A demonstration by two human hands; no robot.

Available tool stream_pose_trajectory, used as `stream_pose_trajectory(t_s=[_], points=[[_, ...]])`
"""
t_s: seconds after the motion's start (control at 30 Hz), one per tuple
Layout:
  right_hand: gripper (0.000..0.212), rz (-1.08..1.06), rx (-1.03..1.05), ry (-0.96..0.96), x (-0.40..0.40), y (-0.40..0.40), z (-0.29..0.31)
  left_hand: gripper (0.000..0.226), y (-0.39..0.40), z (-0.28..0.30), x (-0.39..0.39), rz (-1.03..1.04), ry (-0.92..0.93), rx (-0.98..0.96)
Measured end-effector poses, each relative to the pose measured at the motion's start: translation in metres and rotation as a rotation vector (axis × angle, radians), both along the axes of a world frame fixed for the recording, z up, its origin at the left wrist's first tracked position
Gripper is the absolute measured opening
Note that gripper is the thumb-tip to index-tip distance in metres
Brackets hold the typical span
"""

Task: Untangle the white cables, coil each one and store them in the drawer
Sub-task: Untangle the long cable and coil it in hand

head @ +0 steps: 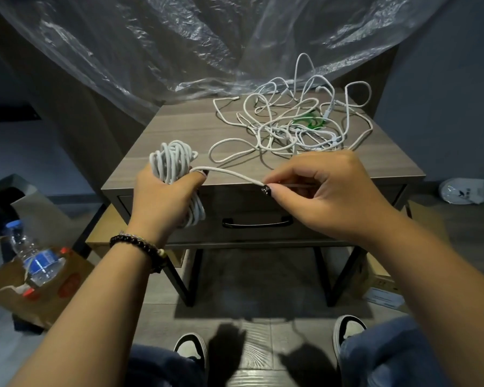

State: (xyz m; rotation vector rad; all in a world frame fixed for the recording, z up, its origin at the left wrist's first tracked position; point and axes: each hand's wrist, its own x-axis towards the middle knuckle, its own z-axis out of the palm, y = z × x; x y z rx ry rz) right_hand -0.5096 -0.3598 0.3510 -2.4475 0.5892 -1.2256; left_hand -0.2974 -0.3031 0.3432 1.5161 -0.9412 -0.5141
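Observation:
My left hand grips a coiled white cable in front of the bedside table's left front corner. Loops stick out above and below the fist. The coil's free end runs right to my right hand, which pinches it near its tip. A tangle of white cables lies on the table top at the back right, with something green under it. The drawer with its black handle sits closed below my hands.
Clear plastic sheeting hangs behind the table. A water bottle lies on a brown paper bag on the floor to the left. Cardboard boxes stand at the right under the table. My shoes are near its black legs.

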Motion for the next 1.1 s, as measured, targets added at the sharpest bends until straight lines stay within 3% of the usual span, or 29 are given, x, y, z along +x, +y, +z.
stream_pose_trajectory(t_s=[0.27,0.4,0.53,0.63,0.7,0.9,1.1], points=[[0.011,-0.014,0.372,-0.329,0.004,0.003,0.001,0.023,0.012,0.000,-0.006,-0.562,0.381,0.015],[0.010,0.003,0.464,-0.470,0.010,0.003,0.001,0.019,0.015,0.001,-0.015,-0.722,0.477,0.040],[0.010,0.014,0.465,-0.428,0.006,0.001,0.002,0.024,0.016,0.002,-0.017,-0.809,0.547,0.012],[0.009,0.015,0.265,-0.180,0.003,0.000,-0.001,0.023,0.014,0.001,-0.014,-0.769,0.464,0.007],[0.009,-0.018,0.150,-0.129,0.004,0.001,-0.004,0.020,0.013,-0.001,-0.013,-0.740,0.376,0.026],[0.009,-0.051,0.006,-0.266,0.007,0.005,-0.002,0.024,0.012,-0.003,-0.014,-0.741,0.115,0.120],[0.009,-0.085,0.010,-0.325,0.009,0.004,-0.004,0.024,0.012,-0.001,-0.018,-0.765,0.152,0.126]])
